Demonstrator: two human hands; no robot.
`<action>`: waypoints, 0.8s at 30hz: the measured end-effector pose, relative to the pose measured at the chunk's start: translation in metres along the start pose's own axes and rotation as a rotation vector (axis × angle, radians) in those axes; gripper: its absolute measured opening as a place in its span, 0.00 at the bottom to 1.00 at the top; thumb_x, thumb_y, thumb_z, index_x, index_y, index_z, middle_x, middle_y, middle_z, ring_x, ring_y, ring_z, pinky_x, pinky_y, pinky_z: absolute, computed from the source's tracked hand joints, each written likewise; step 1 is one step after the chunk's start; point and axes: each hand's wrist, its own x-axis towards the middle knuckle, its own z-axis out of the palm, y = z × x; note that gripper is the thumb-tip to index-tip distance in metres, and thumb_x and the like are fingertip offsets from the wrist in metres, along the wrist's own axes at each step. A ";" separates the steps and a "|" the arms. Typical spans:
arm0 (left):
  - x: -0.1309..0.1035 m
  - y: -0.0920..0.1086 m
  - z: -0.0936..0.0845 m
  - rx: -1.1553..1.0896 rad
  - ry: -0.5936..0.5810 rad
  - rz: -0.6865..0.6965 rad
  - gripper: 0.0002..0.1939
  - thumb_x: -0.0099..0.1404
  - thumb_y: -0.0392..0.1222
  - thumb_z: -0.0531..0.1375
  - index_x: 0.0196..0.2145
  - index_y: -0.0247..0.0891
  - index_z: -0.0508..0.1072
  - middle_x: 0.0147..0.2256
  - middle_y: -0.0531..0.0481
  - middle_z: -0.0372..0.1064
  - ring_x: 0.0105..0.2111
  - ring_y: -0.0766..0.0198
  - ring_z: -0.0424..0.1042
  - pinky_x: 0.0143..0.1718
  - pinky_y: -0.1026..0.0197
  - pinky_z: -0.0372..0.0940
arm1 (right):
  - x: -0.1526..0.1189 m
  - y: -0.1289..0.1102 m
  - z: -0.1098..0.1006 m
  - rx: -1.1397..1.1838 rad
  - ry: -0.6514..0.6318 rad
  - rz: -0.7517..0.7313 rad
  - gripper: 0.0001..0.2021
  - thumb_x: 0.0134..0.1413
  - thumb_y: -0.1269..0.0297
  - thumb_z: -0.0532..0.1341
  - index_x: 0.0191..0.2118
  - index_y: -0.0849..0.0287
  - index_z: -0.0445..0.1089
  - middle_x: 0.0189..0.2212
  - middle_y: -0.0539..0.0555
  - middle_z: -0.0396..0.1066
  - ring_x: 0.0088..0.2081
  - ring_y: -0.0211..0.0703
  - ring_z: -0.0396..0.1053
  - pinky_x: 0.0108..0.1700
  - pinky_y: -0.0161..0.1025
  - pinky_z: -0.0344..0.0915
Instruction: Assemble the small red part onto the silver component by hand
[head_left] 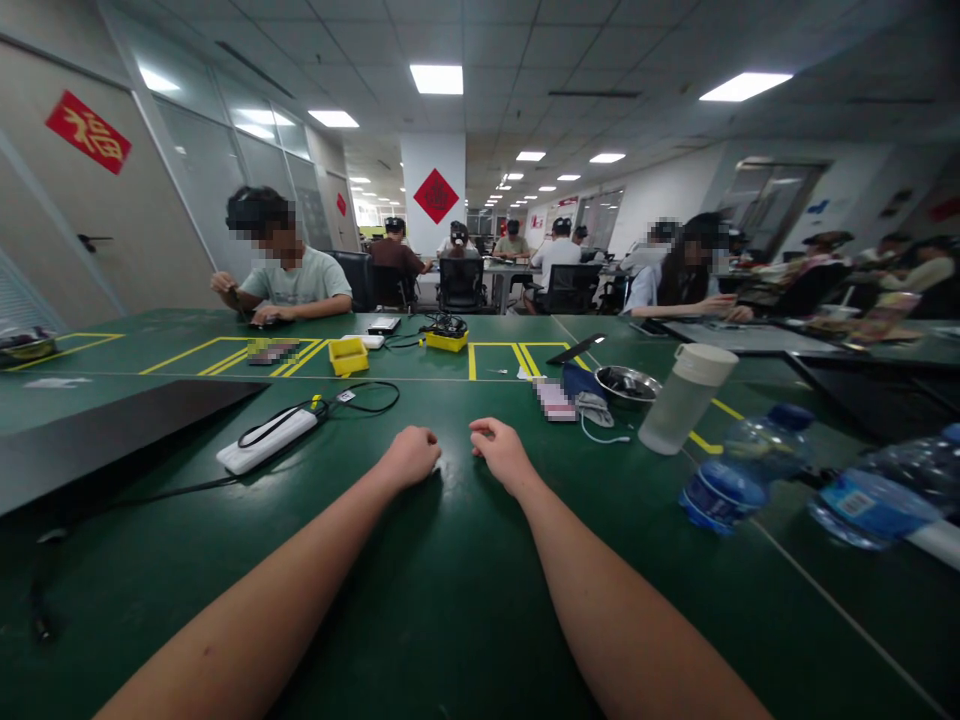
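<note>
My left hand (412,455) rests over the green table (442,600), its fingers curled in, and no object shows in it. A short gap separates it from my right hand (501,455), whose fingers are loosely bent with the tips apart, holding nothing. Left of my left hand lies a white power bank (270,442) with a black cable (375,402) looped across it. Nearest to my right hand is a pinkish flat thing (555,400), blurred out, beside a dark blue and grey cloth bundle (589,390).
Right stand a frosted bottle (686,400), two plastic water bottles (731,480) and a metal bowl (628,385). A dark panel (112,430) lies left. Yellow trays (349,356) sit further back. A person (289,270) works across the table; several others sit beyond.
</note>
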 end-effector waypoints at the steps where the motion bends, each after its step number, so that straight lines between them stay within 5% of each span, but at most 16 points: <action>1: 0.002 0.011 0.007 -0.014 0.006 0.028 0.13 0.56 0.36 0.55 0.34 0.36 0.79 0.36 0.39 0.77 0.38 0.54 0.74 0.39 0.61 0.64 | 0.000 0.000 0.000 -0.004 0.003 -0.002 0.12 0.48 0.67 0.57 0.40 0.60 0.71 0.32 0.52 0.73 0.27 0.38 0.71 0.31 0.36 0.67; 7: 0.001 0.041 0.034 -0.039 0.065 0.175 0.17 0.58 0.31 0.53 0.43 0.34 0.76 0.42 0.39 0.73 0.42 0.56 0.71 0.45 0.60 0.62 | -0.001 -0.004 -0.002 -0.077 0.080 -0.011 0.13 0.48 0.69 0.54 0.40 0.60 0.70 0.34 0.52 0.72 0.28 0.38 0.70 0.34 0.36 0.66; 13: -0.003 0.036 0.043 -0.045 0.094 0.287 0.12 0.62 0.34 0.53 0.39 0.37 0.74 0.38 0.42 0.70 0.39 0.57 0.70 0.44 0.60 0.62 | -0.009 -0.016 0.000 -0.548 0.050 -0.014 0.08 0.46 0.69 0.57 0.36 0.56 0.68 0.32 0.50 0.71 0.33 0.41 0.67 0.36 0.36 0.60; 19: -0.002 0.028 0.048 -0.065 0.160 0.263 0.11 0.60 0.30 0.53 0.40 0.36 0.70 0.39 0.43 0.70 0.39 0.58 0.68 0.42 0.59 0.62 | -0.014 -0.024 0.000 -0.702 -0.079 0.005 0.11 0.52 0.62 0.57 0.42 0.54 0.66 0.38 0.52 0.72 0.37 0.43 0.69 0.38 0.38 0.58; 24: 0.005 0.022 0.051 -0.096 0.189 0.222 0.11 0.57 0.28 0.55 0.37 0.36 0.70 0.35 0.44 0.71 0.37 0.59 0.69 0.39 0.60 0.62 | -0.017 -0.032 0.001 -0.933 -0.141 -0.028 0.10 0.56 0.58 0.55 0.38 0.56 0.69 0.40 0.57 0.72 0.43 0.50 0.69 0.44 0.44 0.59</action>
